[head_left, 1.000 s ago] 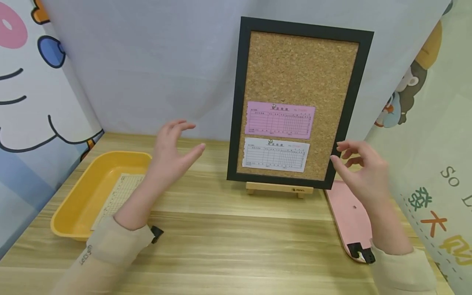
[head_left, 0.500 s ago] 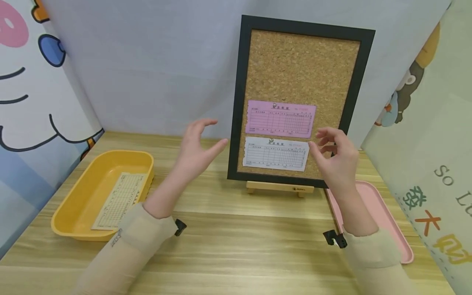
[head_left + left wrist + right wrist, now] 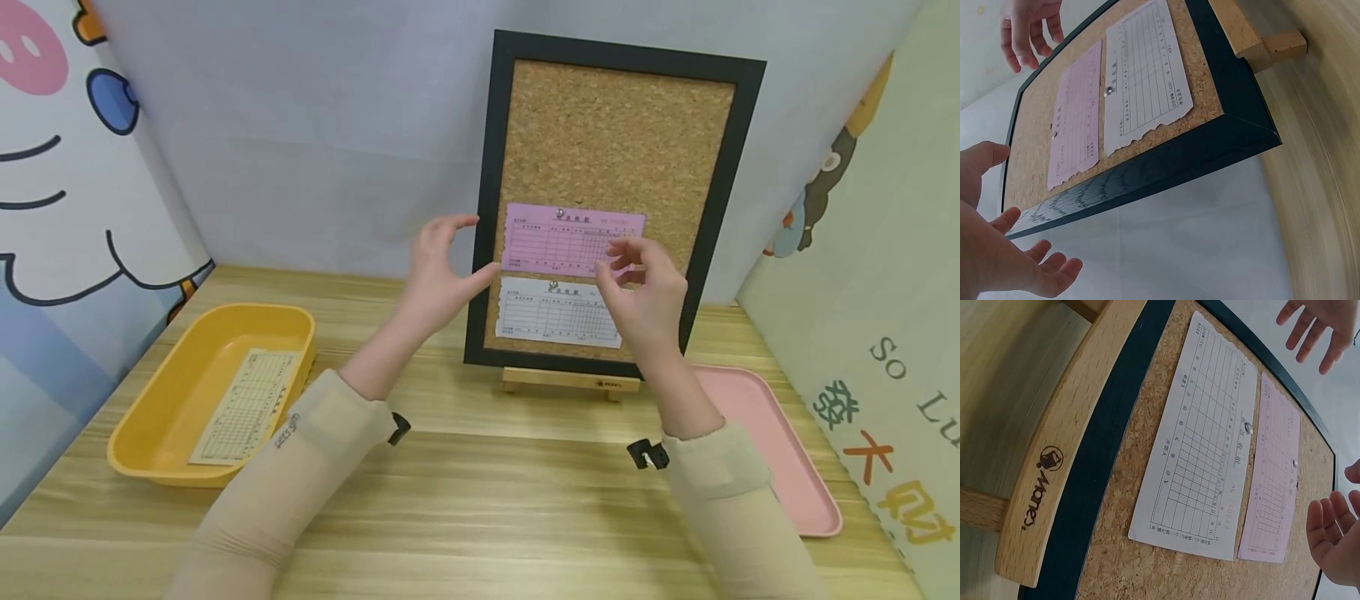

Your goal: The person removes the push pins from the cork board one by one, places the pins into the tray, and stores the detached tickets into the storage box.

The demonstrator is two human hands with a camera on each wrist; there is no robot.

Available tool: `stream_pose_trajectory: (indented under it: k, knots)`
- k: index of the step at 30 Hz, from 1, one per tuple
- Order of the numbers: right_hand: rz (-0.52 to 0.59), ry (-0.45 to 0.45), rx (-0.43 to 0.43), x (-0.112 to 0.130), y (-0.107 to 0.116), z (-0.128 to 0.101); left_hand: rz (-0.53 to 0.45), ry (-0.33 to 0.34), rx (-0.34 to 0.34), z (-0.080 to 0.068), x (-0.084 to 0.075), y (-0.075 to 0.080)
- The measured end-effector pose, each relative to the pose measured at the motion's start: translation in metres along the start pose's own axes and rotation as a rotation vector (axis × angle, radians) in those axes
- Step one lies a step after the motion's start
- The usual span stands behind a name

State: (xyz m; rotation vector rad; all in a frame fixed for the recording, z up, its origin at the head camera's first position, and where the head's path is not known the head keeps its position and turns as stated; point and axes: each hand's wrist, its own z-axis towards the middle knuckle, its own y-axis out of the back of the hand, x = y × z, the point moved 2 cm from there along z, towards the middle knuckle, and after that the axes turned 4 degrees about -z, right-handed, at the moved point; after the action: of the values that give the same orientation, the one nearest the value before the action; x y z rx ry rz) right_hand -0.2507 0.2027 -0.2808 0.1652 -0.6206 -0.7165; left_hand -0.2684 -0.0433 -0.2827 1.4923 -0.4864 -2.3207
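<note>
A black-framed cork board (image 3: 622, 137) leans on a small wooden easel (image 3: 572, 381). Two printed receipt slips are fixed to it, each by a pushpin near its top edge: a pink slip (image 3: 543, 242) above a white slip (image 3: 1194, 444). My left hand (image 3: 437, 279), fingers and thumb spread apart, is near the frame's left side. My right hand (image 3: 645, 292) is in front of the slips and overlaps their right ends in the head view. A gap shows between its thumb and bent fingers (image 3: 1329, 531), and nothing appears between them.
On the left of the wooden table (image 3: 480, 500) stands a yellow tray (image 3: 161, 392) with a pale printed slip (image 3: 247, 408) in it. A pink tray (image 3: 813, 475) lies at the right, partly behind my right forearm. A pale cloth (image 3: 337, 125) hangs behind the board.
My left hand has moved right and slightly up, away from the yellow tray to the frame. My right hand has moved left and up, from the frame's right edge to the slips.
</note>
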Motion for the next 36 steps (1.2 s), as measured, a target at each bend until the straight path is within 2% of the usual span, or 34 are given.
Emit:
stream_pose_trajectory:
  k: [6, 13, 17, 23, 30, 36]
  knots:
    - [-0.035, 0.014, 0.013, -0.004, -0.015, 0.009, 0.036, -0.027, -0.020, 0.016, -0.001, -0.009]
    - [-0.021, 0.013, 0.022, -0.005, -0.034, 0.020, 0.061, -0.036, -0.031, 0.035, 0.003, -0.016]
    - [-0.077, 0.004, 0.035, -0.006, -0.043, 0.025, 0.098, -0.067, -0.026, 0.044, 0.001, -0.018]
    - [-0.136, 0.004, 0.039, -0.010, -0.053, 0.032, 0.161, -0.075, -0.015, 0.053, -0.003, -0.022]
    - [-0.158, -0.014, 0.036, -0.012, -0.058, 0.037, 0.193, -0.067, -0.029, 0.059, -0.005, -0.027]
    - [-0.222, -0.022, 0.019, -0.012, -0.062, 0.039, 0.216, -0.081, -0.057, 0.063, -0.006, -0.031]
